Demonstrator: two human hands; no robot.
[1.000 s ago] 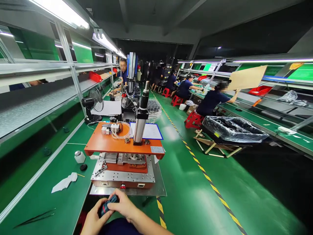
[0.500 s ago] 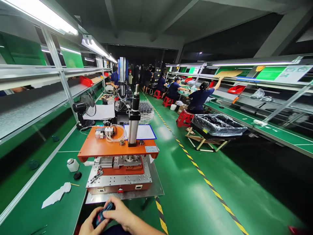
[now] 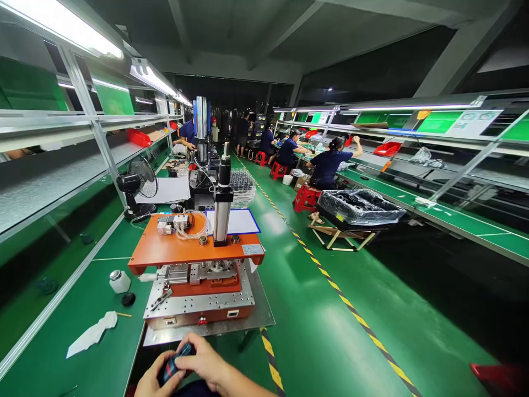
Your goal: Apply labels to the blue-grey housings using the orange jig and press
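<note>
In the head view, a small dark blue plastic device (image 3: 172, 366) with a red spot sits between my two hands, low in front of the orange press. My left hand (image 3: 156, 377) is closed around its near end. From the other side, my right hand (image 3: 200, 361) grips its far end, thumb across the upper face. Its exact kind is hard to make out, as the fingers cover much of it. Just beyond my hands stands the orange press (image 3: 198, 248), with a metal base plate and an upright cylinder.
On the green bench to the left lie a crumpled white cloth (image 3: 91, 333), a black round cap (image 3: 128, 299), a white bottle (image 3: 119, 281) and a black fan (image 3: 136, 187). Several co-workers sit farther off. A plastic-lined crate (image 3: 359, 208) stands right of the striped floor line.
The view has turned slightly right, so the surroundings sit a little farther left. My hands keep the same hold on the device. A co-worker at right has drawn a raised arm back from the shelf.
</note>
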